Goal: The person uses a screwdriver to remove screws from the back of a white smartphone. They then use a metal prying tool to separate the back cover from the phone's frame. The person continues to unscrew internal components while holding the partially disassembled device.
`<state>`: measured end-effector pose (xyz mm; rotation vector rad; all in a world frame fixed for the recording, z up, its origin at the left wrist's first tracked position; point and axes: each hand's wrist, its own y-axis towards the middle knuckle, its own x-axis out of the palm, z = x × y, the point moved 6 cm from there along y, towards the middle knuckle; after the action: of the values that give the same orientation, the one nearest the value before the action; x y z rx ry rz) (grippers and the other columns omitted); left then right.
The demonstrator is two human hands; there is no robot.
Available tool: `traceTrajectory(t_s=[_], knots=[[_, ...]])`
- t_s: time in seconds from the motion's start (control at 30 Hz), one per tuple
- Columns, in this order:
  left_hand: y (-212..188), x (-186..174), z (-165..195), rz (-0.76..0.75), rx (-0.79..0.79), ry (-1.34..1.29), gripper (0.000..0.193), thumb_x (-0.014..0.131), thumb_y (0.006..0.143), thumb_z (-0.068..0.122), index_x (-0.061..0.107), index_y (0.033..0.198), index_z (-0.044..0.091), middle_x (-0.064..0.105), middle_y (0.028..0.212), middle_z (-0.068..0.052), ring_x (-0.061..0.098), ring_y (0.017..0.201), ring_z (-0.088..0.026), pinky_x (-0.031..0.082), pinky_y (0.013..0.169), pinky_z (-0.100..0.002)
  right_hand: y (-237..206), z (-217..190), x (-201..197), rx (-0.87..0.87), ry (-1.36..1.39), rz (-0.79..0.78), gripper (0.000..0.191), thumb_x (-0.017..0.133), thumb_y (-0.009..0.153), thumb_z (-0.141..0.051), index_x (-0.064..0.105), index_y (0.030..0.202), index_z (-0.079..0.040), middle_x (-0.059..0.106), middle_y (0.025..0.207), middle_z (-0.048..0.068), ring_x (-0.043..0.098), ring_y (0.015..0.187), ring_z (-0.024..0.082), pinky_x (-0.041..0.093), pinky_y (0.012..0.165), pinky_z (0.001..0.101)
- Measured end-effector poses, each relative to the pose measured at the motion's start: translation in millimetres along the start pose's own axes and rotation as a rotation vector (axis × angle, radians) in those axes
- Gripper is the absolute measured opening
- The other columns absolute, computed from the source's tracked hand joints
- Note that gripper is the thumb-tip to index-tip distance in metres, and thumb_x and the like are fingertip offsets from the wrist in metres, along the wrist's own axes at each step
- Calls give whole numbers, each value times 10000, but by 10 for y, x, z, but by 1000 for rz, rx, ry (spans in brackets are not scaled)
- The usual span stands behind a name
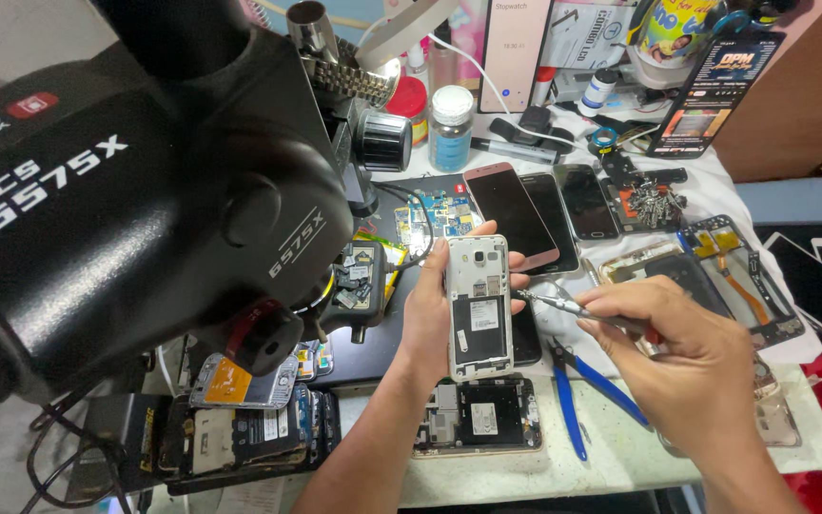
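Observation:
My left hand point(427, 309) grips a white phone point(478, 305) with its back cover off, held upright above the bench with the inner side facing me. My right hand point(687, 357) holds a thin metal tool point(563, 305) like tweezers or a small screwdriver. Its tip points left and touches the phone's right edge. Directly below the held phone lies another opened phone point(478, 419) flat on the bench.
A large black microscope head point(135, 181) fills the left. Blue-handled pliers point(573, 390) lie beside my right hand. Several phones point(535, 209), opened frames point(734, 266), circuit boards point(435, 214) and a small bottle point(451, 128) crowd the white-covered bench. More dismantled phones point(240, 428) are stacked at lower left.

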<state>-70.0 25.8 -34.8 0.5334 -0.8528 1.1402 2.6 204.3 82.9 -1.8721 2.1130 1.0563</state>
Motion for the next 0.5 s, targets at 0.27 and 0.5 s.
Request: traceTrajectory(t_s=[0.27,0.5], knots=[[-28,55,11,6,-10,75,642,267,1094,500,423,1568,96,665,1238,-176,697,1050,-226,604,883,-392,90,-242,147,-279,-60,51,189,738,881,35,671,1041,-40,734,1033,65,722,927,143,563,817,266],[-50,110,36,-14,23,121,643,265,1104,494,446,1567,87,674,1241,-178,690,1026,-210,606,877,-369,136,-207,250,-247,-61,5,202,736,858,22,669,1038,-40,735,1038,79,731,855,144,582,768,266]])
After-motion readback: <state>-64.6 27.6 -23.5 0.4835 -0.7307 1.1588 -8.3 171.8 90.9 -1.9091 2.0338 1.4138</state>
